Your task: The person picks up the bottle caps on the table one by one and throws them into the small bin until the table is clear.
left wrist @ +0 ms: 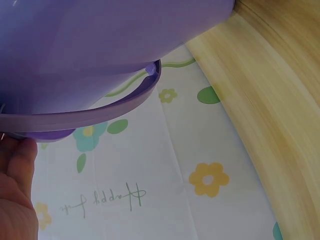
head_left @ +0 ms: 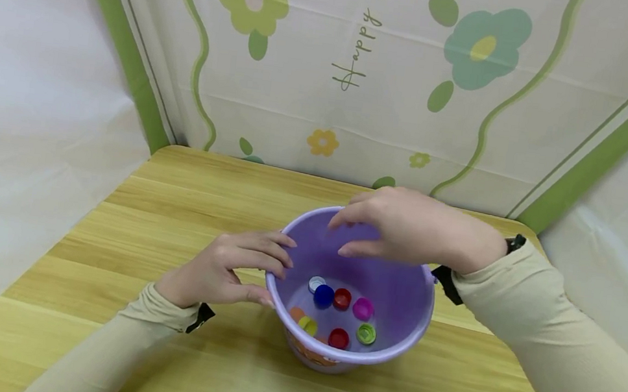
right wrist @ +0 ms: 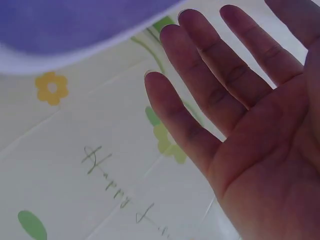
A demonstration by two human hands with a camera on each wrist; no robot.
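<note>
A purple bucket [head_left: 338, 356] stands on the wooden table with several bottle caps on its floor. They include a blue cap [head_left: 323, 296], a magenta cap [head_left: 363, 308], a green cap [head_left: 366, 334], a yellow cap [head_left: 307, 325] and a white cap [head_left: 317, 284]. My left hand [head_left: 234, 268] grips the bucket's left rim, fingers over the edge and thumb at the outside. Over the far side of the bucket's mouth hovers my right hand [head_left: 404, 227], its fingers loosely bent. The right wrist view shows its palm [right wrist: 270, 150] and spread fingers holding nothing.
Around the bucket extends the wooden tabletop [head_left: 125, 245]. Behind it hangs a white curtain [head_left: 292, 82] printed with flowers and lettering, meeting the table's back edge. White sheets also flank both sides. The bucket's purple handle [left wrist: 100, 115] shows in the left wrist view.
</note>
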